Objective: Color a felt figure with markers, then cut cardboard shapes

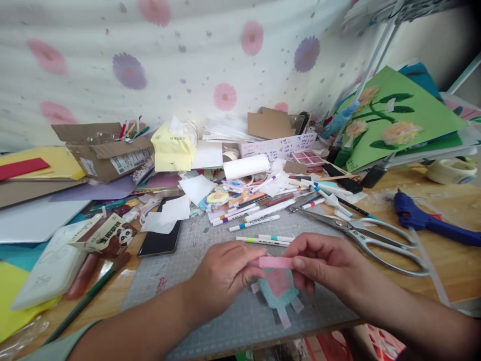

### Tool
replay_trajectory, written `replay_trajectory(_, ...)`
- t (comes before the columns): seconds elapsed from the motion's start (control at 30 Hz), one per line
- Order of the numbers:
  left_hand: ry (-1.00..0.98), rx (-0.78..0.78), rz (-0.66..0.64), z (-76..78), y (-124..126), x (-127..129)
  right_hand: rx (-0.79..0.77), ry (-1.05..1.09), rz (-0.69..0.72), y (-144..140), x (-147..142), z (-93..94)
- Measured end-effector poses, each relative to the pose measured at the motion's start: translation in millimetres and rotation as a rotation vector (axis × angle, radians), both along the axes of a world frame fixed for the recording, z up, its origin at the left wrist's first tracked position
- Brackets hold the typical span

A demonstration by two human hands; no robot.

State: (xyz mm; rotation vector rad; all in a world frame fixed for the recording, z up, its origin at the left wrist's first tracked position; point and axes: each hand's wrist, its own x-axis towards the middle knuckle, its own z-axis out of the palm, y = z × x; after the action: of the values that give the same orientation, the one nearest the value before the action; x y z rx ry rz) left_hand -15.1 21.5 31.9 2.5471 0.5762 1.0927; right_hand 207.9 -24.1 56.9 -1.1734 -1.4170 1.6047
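A small pink strip (276, 262) is pinched at its left end by my left hand (229, 268) and at its right end by my right hand (323, 263). Both hands are closed, thumbs against the strip. Just beneath it shows a teal piece with a pink centre (280, 288), with pale translucent tabs sticking out at its edges. My fingers and the strip hide its upper part, and I cannot tell whether it is held or lies on the grey cutting mat (205, 326). Several markers (263, 242) lie just beyond my hands.
Large scissors (370, 235) and a blue glue gun (432, 220) lie to the right. A black phone (161, 238) and a green-handled brush (90, 296) are on the left. Behind stand a cardboard box (108, 155), a heap of pens and paper, and green card (402, 115) with flowers.
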Motion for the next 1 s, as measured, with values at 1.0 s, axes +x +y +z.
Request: replay_trajectory(1.0,-0.2,-0.752,0.345,2.1,21,-4,0.64,-0.727,-0.172,44,57,-22.3)
